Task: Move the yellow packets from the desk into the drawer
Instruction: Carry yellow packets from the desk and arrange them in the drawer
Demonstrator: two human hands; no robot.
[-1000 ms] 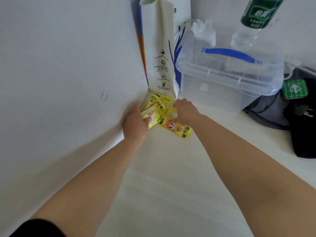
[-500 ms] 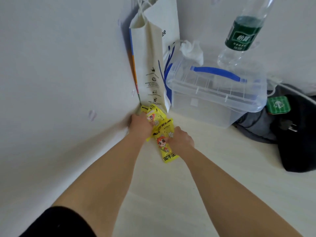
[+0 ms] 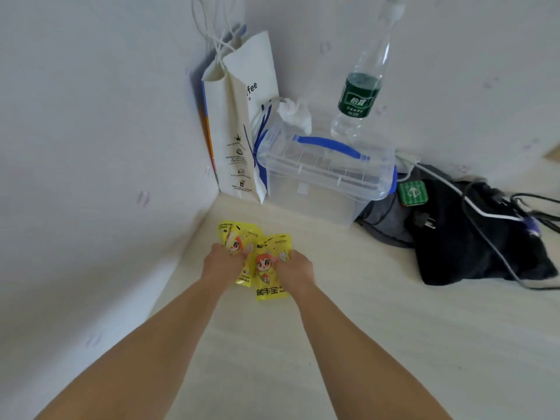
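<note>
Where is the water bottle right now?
In the head view, the water bottle stands at the back, right of centre, by the wall, just behind the clear plastic box and right of the paper bag.

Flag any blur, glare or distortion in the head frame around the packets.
Head view: soft even light, no glare on the yellow packets, whose large print reads but small print smears; wide-angle bend tilts the bottle and paper bag; cables at the right edge are blurred; faint shadow beside the bag.
</note>
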